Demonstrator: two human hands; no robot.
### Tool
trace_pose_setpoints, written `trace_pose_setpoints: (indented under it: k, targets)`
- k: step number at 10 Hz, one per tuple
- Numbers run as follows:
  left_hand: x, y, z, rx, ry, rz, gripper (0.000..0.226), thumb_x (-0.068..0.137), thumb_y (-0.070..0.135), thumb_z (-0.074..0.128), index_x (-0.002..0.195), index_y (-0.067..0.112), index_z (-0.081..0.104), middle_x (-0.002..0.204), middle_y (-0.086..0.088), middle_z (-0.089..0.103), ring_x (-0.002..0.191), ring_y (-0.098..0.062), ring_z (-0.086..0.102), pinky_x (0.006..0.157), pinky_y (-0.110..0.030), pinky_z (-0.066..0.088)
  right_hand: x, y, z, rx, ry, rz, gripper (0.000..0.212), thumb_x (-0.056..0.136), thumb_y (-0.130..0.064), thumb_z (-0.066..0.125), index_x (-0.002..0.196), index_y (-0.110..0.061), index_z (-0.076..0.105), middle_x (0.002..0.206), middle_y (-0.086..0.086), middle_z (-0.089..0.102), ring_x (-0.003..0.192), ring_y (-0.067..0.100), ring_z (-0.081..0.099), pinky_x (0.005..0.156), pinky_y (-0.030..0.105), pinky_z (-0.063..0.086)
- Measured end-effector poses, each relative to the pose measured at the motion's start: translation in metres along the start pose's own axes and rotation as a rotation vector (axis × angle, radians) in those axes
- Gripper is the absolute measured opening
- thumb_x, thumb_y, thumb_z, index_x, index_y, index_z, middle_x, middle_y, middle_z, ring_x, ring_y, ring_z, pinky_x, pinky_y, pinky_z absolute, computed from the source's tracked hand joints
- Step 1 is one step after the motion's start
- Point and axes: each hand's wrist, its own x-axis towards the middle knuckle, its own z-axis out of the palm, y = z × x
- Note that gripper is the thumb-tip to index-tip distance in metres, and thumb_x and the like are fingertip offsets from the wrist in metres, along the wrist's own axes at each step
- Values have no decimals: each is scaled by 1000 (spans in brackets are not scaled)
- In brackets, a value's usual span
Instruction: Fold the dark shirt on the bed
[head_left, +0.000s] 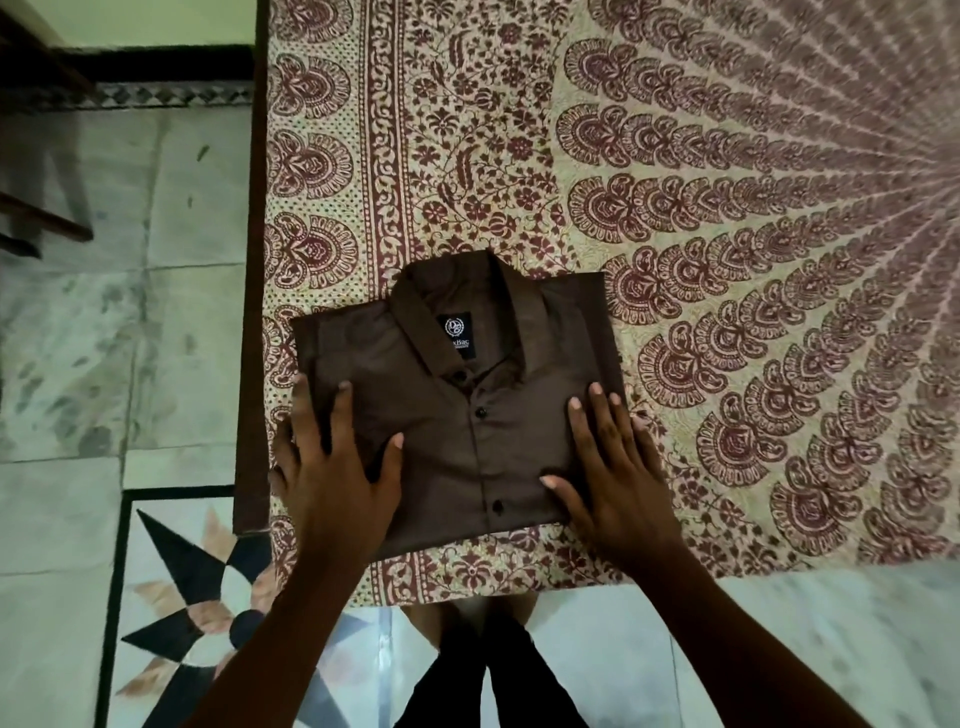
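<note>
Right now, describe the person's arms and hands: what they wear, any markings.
The left hand and right hand are bare, without gloves. Neither wrist shows a watch or bracelet. The left forearm and right forearm are uncovered to the frame's bottom edge; no sleeve is in view. Fingernails look short.

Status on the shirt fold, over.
Open left hand and right hand flat on brown shirt. Shirt folded rectangular, collar showing, on patterned bedsheet. Nothing blocking.
</note>
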Motion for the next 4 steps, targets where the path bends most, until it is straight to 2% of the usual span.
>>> trace_pose_setpoints:
  k: [1, 2, 3, 4]
  targets:
    - [-1, 11, -5, -250, 100, -156, 65, 91, 29, 76, 147, 12, 49, 149, -24, 42, 131, -49, 43, 104, -65, 45, 2, -3, 4, 32, -2, 75, 86, 102, -65, 40, 166, -16, 13, 175, 6, 6, 162, 24, 4, 129, 49, 16]
    - [0, 8, -10, -347, 143, -152, 51, 94, 14, 73, 141, 6, 55, 140, -27, 51, 126, -47, 50, 101, -57, 50, -1, -10, 6, 51, 21, 91, 85, 102, -63, 39, 166, -14, 13, 175, 7, 7, 162, 25, 5, 129, 51, 16]
    - [-1, -1, -11, -270, 107, -60, 50, 95, 14, 71, 141, 4, 55, 140, -28, 51, 126, -48, 50, 102, -60, 49, 0, -8, 4, 75, -10, 89, 84, 103, -66, 32, 166, -15, 12, 175, 6, 5, 162, 25, 3, 129, 50, 15]
    - [-16, 5, -18, -198, 60, -37, 59, 92, 18, 76, 144, 4, 54, 152, -27, 45, 137, -50, 44, 107, -66, 42, 2, -12, -9, 189, -76, 133, 86, 101, -71, 24, 166, -16, 13, 174, 7, 5, 161, 28, 5, 128, 54, 19]
